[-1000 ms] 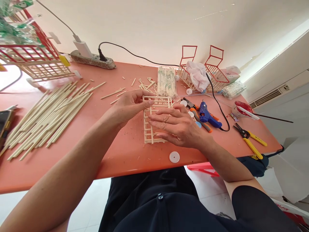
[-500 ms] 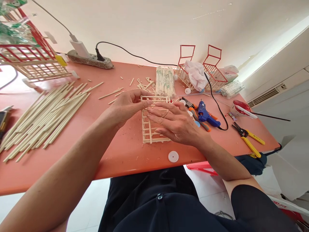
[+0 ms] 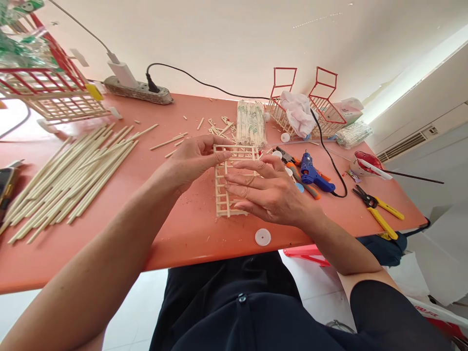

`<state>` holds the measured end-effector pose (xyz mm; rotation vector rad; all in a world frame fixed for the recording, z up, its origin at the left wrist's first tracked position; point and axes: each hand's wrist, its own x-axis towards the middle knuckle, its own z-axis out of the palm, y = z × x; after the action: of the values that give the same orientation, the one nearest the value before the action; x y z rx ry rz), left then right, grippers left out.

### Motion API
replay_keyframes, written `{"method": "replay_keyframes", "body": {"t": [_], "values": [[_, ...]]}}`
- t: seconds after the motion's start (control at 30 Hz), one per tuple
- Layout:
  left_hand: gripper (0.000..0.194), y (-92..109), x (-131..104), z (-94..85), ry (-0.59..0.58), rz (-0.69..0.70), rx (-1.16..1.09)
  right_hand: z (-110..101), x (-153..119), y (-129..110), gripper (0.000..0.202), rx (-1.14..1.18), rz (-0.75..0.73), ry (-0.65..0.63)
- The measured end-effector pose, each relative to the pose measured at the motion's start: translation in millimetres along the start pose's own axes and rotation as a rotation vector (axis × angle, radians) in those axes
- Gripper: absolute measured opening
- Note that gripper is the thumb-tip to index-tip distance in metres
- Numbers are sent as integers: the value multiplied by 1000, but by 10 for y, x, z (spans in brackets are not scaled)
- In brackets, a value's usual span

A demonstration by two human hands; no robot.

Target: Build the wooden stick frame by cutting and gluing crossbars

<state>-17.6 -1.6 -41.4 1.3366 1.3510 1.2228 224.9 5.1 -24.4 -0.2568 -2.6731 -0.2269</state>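
Note:
A small lattice frame of pale wooden sticks (image 3: 227, 200) lies on the orange table in front of me. My left hand (image 3: 199, 158) pinches its upper left corner between thumb and fingers. Over the frame's right part rests my right hand (image 3: 268, 187), its fingers spread apart and its fingertips touching or just above the sticks; it grips nothing that shows. The hand hides much of the frame's right side. A white disc (image 3: 263, 237) lies near the table's front edge, below the right hand.
Loose sticks (image 3: 78, 175) cover the table's left. Behind the frame stands a bagged stick bundle (image 3: 250, 122). To the right are a blue glue gun (image 3: 313, 174), its cable, yellow-handled pliers (image 3: 382, 222) and a red-rimmed cup (image 3: 361, 163). Red-topped stick models (image 3: 327, 109) stand at the back.
My right hand has shifted slightly down over the frame, and its fingers have spread wider. My left hand keeps its hold on the corner.

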Motion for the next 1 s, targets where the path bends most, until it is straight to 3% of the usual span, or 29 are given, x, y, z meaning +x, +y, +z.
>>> {"method": "replay_keyframes", "body": {"t": [0.2, 0.37, 0.67, 0.83, 1.0], "values": [[47, 31, -8, 7, 17, -21, 34, -11, -6, -13, 32, 26, -95, 104], [43, 47, -14, 14, 23, -14, 11, 0, 23, -33, 31, 74, -89, 172], [41, 2, 0, -6, 18, 9, 37, 31, 1, 12, 26, 39, -177, 183], [38, 6, -16, 7, 33, 18, 54, 24, 0, 0, 22, 95, -156, 162], [47, 47, -29, 0, 14, -1, 48, 21, 4, -19, 25, 101, -131, 166]]}}
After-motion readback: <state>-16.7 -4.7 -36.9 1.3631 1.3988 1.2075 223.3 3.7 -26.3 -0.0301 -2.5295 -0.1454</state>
